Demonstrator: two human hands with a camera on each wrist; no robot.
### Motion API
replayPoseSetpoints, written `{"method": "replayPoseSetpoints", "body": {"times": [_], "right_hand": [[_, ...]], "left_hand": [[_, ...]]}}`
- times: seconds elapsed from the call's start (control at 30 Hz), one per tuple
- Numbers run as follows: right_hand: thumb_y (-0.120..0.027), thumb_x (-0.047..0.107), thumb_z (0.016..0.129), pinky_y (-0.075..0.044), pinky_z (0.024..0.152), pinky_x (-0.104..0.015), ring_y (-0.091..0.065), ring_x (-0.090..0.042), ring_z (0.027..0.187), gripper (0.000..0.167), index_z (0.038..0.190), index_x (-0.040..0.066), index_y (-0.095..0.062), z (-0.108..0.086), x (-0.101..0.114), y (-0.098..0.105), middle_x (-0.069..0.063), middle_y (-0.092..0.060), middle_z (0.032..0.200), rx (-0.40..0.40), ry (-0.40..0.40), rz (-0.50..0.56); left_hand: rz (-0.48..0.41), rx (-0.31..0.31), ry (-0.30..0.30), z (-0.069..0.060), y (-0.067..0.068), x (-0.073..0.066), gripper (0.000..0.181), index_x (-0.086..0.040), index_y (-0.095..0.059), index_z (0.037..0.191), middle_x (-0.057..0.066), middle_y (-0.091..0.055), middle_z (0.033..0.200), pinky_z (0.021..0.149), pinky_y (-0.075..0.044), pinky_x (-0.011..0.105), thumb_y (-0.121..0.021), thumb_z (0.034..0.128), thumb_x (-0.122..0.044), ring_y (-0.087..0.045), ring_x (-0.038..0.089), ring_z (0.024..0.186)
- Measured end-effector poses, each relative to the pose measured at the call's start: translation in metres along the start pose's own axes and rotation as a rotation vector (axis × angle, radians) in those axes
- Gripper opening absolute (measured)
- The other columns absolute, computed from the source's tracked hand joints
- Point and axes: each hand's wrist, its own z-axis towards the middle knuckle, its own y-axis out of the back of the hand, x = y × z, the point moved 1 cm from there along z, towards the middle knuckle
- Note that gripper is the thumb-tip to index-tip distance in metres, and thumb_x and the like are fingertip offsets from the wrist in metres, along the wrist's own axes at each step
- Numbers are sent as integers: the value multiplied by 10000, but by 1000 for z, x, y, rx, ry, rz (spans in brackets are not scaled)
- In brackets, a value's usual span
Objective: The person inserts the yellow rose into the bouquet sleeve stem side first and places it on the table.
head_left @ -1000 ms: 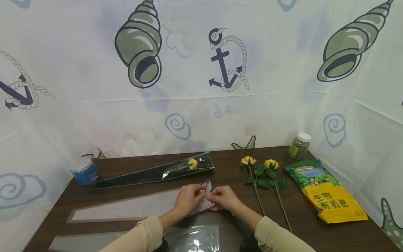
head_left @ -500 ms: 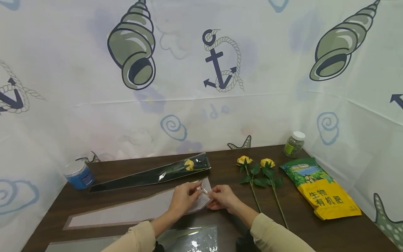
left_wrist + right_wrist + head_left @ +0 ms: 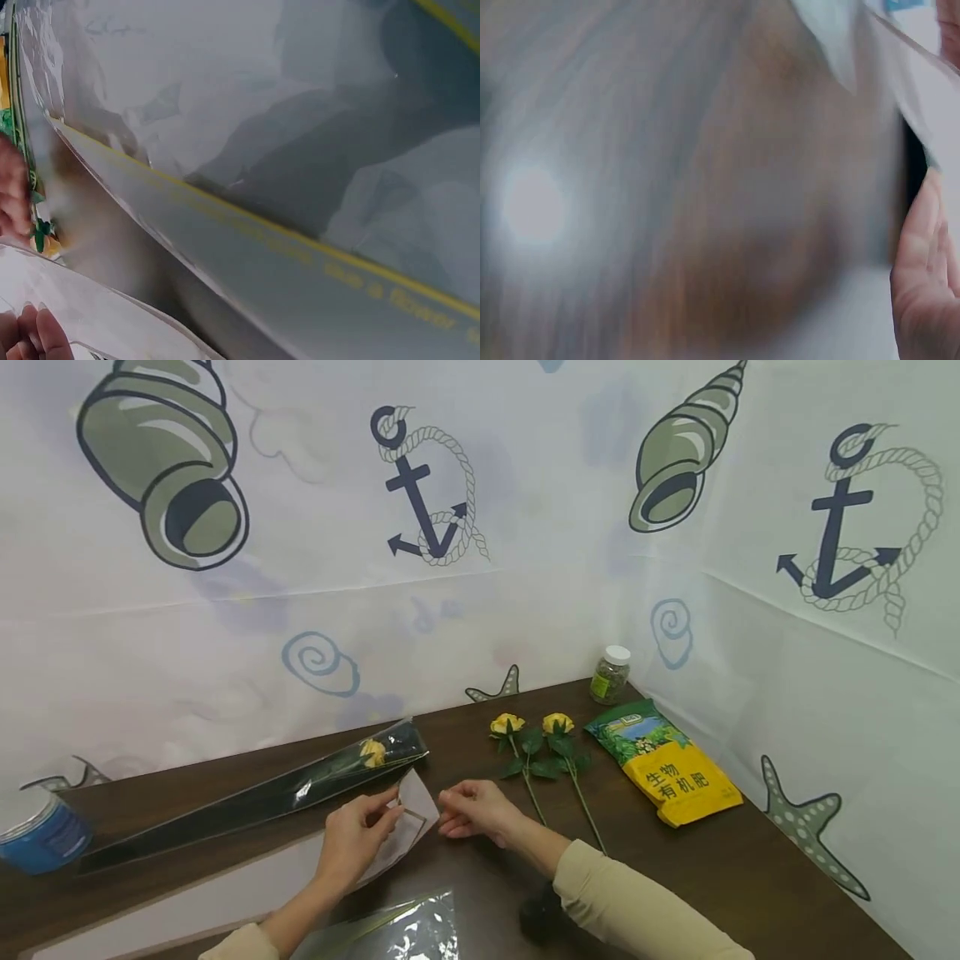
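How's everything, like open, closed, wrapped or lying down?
White flower sleeve: wide end raised, pinched by left hand
Dark flower sleeve: lying, yellow rose inside
Two yellow roses: lying unwrapped
Clear sleeve: lying flat
Glass jar: standing, cap on
Blue jar: standing, lid on
Fertilizer bag: lying flat

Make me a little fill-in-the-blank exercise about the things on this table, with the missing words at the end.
1. Outside any sleeve, ____ yellow flowers with long green stems lie on the dark brown table.
2. The long tapered sleeve lying between the long dark sleeve and the clear plastic sleeve is mainly ____.
3. The lidded round jar at the head view's left edge has a ____ body.
4. The small clear white-lidded jar stands near the table's far ____ corner.

Missing words: two; white; blue; right.
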Motion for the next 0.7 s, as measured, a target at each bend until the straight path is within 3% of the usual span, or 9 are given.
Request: {"method": "replayPoseSetpoints", "body": {"times": [0.13, 0.3, 0.4, 0.7], "right_hand": [[-543, 82, 948, -556, 642, -254, -649, -102, 643, 272, 1123, -126, -534, -11, 18, 47, -114, -649, 819, -131, 98, -21], [-558, 27, 927, -560, 642, -276, -648, -130, 656, 230, 1096, -128, -570, -24, 11, 93, -203, -650, 883, -302, 62, -162], [-575, 10, 910, -561, 610, -296, -640, -147, 633, 179, 1039, -111, -607, -27, 1, 99, -201, -654, 862, -339, 39, -274], [-656, 23, 854, -539, 497, -282, -598, -117, 492, 89, 903, -51, -661, -22, -6, 96, -120, -666, 711, -331, 30, -498]], "left_hand": [[6, 4, 6, 6, 6, -1, 248, -42, -731, 1030, -47, -639, 640, 456, -360, 178, -750, 790, -100, -490, -31, 510], [23, 34, 35, 6, 9, -2, 254, -39, -727, 1037, -43, -639, 647, 465, -362, 186, -749, 792, -103, -476, -22, 517], [23, 43, 48, 5, 7, -2, 254, -39, -727, 1037, -44, -636, 642, 458, -361, 194, -749, 792, -103, -459, -20, 511], [-44, 64, 60, 3, -8, -7, 246, -43, -730, 1031, -50, -635, 644, 454, -360, 181, -749, 794, -105, -472, -34, 512]]}}
